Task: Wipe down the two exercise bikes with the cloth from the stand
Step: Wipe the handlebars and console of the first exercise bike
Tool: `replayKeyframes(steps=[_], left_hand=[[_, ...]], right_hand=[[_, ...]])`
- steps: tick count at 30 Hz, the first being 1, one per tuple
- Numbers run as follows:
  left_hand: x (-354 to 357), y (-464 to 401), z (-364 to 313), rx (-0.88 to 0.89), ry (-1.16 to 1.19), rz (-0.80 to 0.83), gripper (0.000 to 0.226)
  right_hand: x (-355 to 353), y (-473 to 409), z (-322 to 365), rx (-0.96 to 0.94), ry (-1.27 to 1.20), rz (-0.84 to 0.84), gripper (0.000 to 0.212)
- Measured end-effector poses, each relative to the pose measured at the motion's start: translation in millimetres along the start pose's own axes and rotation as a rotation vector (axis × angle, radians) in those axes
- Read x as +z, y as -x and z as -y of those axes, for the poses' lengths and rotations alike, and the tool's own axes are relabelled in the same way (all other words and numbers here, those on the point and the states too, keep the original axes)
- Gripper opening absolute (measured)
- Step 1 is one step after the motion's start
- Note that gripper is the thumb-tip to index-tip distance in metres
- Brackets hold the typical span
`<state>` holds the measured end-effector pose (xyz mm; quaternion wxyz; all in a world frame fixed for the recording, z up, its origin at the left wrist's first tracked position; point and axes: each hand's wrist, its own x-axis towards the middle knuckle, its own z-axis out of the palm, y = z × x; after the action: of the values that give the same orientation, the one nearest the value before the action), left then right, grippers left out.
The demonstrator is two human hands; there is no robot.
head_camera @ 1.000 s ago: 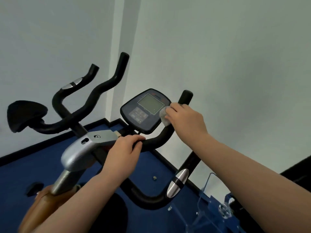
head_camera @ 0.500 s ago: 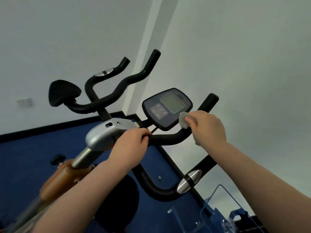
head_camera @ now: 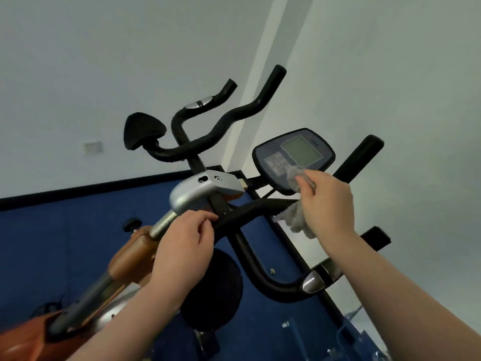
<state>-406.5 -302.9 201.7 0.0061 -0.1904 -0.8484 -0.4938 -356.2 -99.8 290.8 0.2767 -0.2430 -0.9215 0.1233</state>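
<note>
An orange and silver exercise bike (head_camera: 205,191) fills the middle of the head view, with black handlebars (head_camera: 260,207) and a dark console (head_camera: 294,155) at upper right. My right hand (head_camera: 328,204) is closed on a pale grey cloth (head_camera: 296,220). The cloth's upper part touches the console's lower edge and its lower part drapes over the right handlebar. Near the stem, my left hand (head_camera: 182,246) grips the left part of the handlebar. A black armrest pad (head_camera: 143,130) and a second handlebar loop (head_camera: 223,121) rise behind.
White walls meet at a corner right behind the bike. The floor (head_camera: 65,230) is blue with a black skirting line. A wall socket (head_camera: 92,147) sits at left. A clear plastic item (head_camera: 351,334) lies low at right. A round black part (head_camera: 216,290) hangs under the handlebars.
My right hand has slid the cloth from the console's right edge down to its lower edge and onto the handlebar, and more cloth now hangs loose. The view has swung, and my left hand's grip looks looser.
</note>
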Motion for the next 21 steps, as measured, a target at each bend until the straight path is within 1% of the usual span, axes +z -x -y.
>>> replayKeyframes(steps=[2, 5, 8, 11, 14, 17, 19, 21], left_hand=[[1.1, 2.5, 4.8, -0.089, 0.101, -0.023, 0.025], [2.8, 5.5, 10.2, -0.192, 0.179, -0.034, 0.026], [3.2, 7.8, 10.9, -0.195, 0.199, -0.061, 0.026], [3.8, 8.4, 9.9, -0.185, 0.224, -0.08, 0.026], [3.0, 10.5, 8.7, -0.188, 0.283, -0.082, 0.026], [2.2, 12.9, 8.9, -0.174, 0.33, -0.077, 0.031], [2.7, 13.5, 9.6, -0.197, 0.349, -0.085, 0.035], [3.9, 14.1, 11.2, -0.214, 0.326, -0.096, 0.037]], right_hand=[[12.5, 10.3, -3.1, -0.003, 0.109, -0.028, 0.026], [30.6, 25.8, 7.5, 0.015, 0.067, -0.08, 0.024], [34.1, 33.5, 13.1, -0.006, -0.032, -0.117, 0.02], [40.3, 42.1, 26.8, -0.064, -0.085, -0.071, 0.018], [55.2, 58.2, 51.2, -0.168, -0.155, 0.019, 0.015], [67.9, 78.5, 70.0, -0.233, -0.254, 0.175, 0.017], [62.6, 76.1, 69.5, -0.172, -0.42, 0.289, 0.018], [48.0, 64.6, 59.9, -0.102, -0.539, 0.468, 0.018]])
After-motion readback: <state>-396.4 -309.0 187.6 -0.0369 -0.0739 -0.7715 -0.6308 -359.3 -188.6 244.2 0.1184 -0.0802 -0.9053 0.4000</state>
